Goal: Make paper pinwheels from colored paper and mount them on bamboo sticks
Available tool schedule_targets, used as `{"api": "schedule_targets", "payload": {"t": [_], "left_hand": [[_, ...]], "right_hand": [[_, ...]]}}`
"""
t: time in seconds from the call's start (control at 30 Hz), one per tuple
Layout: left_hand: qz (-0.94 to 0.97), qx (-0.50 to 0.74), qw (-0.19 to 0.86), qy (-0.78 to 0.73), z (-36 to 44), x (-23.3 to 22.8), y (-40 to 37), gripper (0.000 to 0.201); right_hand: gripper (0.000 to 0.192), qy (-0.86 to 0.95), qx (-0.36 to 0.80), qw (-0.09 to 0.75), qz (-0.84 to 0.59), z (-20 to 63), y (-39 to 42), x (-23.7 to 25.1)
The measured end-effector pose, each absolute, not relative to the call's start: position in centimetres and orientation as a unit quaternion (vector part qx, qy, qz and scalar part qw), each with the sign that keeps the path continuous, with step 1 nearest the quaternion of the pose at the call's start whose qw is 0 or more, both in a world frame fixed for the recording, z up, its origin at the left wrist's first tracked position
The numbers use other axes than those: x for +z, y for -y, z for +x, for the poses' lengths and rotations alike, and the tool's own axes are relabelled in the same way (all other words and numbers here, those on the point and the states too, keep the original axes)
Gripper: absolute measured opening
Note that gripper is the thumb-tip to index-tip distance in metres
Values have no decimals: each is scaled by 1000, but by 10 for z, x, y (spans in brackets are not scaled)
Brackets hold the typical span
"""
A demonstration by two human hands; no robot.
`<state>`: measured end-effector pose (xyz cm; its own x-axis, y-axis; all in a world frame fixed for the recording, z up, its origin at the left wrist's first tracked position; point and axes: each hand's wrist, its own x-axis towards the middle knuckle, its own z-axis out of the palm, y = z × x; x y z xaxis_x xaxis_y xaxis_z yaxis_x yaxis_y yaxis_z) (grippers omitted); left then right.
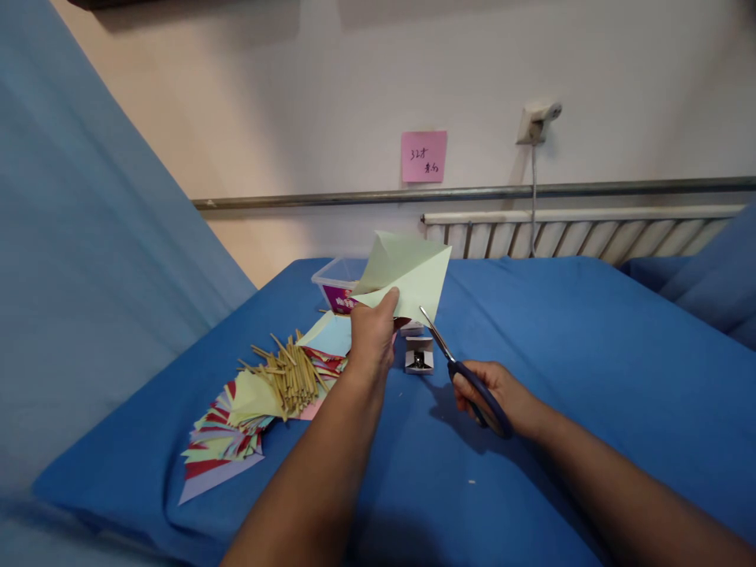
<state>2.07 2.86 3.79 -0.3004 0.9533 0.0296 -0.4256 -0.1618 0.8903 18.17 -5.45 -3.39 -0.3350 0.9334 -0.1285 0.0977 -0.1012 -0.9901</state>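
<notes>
There, the left hand was closed in a pinch on the lower edge of a folded sheet of pale green paper, thumb on the near face, lifting it clear above the blue bed. To the right of the paper, the right hand was closed around the dark blue handles of a pair of scissors, whose blades pointed up toward the sheet's lower right edge and stood slightly parted, the tips just short of touching it as far as could be told. The paper looked very light and limp, likely to bend or flutter away from the blades unless held taut near the line of cut, so the fold and the edge close to the thumb seemed the soundest place to grip; it would crease or tear easily under a hard squeeze. Just below the paper a small open box sat on the bed, and behind the paper stood a clear plastic container. Left of the paper lay a bundle of thin wooden sticks on a fanned pile of coloured paper pieces. Well beyond the paper, a pink note was stuck on the wall above a radiator.
</notes>
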Motion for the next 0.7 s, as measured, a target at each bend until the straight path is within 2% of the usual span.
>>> {"api": "schedule_targets", "payload": {"t": [0.2, 0.7], "left_hand": [[321, 704, 501, -388, 21, 33, -31, 35], [322, 701, 503, -390, 21, 33, -29, 35]], "right_hand": [[47, 576, 580, 364, -447, 183, 53, -37], [56, 578, 573, 349, -465, 182, 53, -33]]}}
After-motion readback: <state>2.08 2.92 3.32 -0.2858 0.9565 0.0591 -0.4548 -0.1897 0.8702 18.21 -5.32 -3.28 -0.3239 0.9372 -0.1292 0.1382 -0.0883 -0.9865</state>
